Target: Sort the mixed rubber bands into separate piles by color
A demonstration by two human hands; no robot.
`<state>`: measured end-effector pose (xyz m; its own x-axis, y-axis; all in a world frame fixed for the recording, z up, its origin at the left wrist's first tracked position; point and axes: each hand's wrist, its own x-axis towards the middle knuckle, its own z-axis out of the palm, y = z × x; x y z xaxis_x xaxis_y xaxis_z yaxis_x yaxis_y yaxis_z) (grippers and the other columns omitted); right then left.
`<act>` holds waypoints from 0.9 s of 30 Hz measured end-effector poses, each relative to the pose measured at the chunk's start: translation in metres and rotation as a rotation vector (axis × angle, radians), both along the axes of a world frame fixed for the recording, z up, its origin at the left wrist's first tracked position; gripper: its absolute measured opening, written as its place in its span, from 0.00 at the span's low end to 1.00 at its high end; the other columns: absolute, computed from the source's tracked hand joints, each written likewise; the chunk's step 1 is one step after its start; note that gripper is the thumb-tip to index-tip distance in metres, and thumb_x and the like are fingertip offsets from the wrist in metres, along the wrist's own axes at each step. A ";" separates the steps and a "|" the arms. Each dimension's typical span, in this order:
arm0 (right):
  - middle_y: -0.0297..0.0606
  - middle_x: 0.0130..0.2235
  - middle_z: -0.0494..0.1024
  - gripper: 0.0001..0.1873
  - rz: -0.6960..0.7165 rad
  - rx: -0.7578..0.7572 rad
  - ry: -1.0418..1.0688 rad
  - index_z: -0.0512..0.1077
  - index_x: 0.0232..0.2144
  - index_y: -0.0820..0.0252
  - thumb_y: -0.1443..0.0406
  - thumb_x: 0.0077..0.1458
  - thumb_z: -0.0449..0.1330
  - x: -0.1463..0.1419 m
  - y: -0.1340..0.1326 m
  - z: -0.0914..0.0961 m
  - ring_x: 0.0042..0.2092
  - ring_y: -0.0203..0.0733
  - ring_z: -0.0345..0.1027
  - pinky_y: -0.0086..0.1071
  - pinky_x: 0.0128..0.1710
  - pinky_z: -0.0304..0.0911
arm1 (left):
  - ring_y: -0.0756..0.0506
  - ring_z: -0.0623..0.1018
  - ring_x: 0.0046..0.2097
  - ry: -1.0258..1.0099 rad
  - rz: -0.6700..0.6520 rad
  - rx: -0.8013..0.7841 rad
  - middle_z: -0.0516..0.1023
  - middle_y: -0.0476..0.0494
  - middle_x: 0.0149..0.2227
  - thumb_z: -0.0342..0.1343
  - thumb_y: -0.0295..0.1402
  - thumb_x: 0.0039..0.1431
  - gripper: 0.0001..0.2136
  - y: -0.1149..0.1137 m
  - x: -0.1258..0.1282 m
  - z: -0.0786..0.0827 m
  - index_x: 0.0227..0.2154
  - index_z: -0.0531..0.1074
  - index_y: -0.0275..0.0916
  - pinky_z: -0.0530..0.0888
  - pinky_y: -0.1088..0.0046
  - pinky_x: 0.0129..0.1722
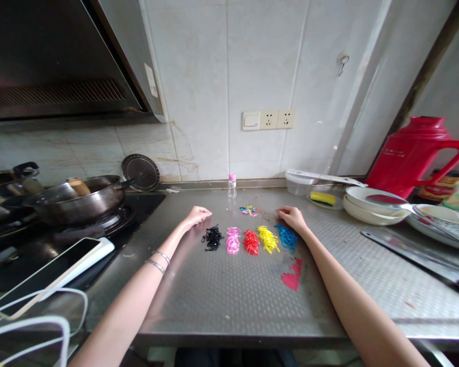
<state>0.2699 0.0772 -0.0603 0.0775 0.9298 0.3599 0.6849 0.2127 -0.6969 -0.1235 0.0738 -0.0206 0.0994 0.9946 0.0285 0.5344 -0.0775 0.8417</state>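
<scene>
My left hand (196,216) rests on the metal counter just behind the pile of black rubber bands (213,238), fingers drawn together with nothing visible in them. Opposite it, my right hand (291,218) lies loosely curled at the back edge of the blue rubber bands (287,238), with no object showing in it. Between the two hands sit piles of pink rubber bands (233,240), red rubber bands (251,242) and yellow rubber bands (268,239). Behind them are a small mixed-colour heap of bands (249,210) and a clear little bottle with a pink cap (232,186).
At left, a pan (80,204) stands on the black stove, with a phone (49,275) and white cables in front. A red thermos (413,158), stacked bowls (371,209), a sponge (323,198) and a knife (413,255) occupy the right. A torn red patch (292,277) marks the counter.
</scene>
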 end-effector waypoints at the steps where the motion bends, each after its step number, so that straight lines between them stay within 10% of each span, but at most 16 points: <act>1: 0.37 0.25 0.77 0.17 0.008 -0.001 -0.001 0.75 0.32 0.63 0.60 0.45 0.52 0.000 0.000 0.000 0.29 0.38 0.69 0.27 0.30 0.59 | 0.57 0.56 0.16 -0.021 0.025 -0.006 0.60 0.55 0.13 0.57 0.42 0.42 0.18 0.001 0.000 -0.002 0.30 0.74 0.31 0.51 0.79 0.16; 27: 0.41 0.39 0.75 0.19 0.304 0.043 -0.375 0.67 0.45 0.60 0.71 0.50 0.52 -0.072 0.019 0.010 0.36 0.36 0.67 0.24 0.35 0.58 | 0.57 0.57 0.15 -0.022 0.110 -0.006 0.61 0.54 0.13 0.56 0.36 0.44 0.11 0.006 0.001 -0.010 0.26 0.73 0.32 0.50 0.81 0.14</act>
<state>0.1981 0.0959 -0.0500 -0.3378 0.8739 0.3495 0.7896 0.4652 -0.4001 -0.1225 0.0797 -0.0308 -0.0111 0.9997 0.0238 0.5211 -0.0145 0.8534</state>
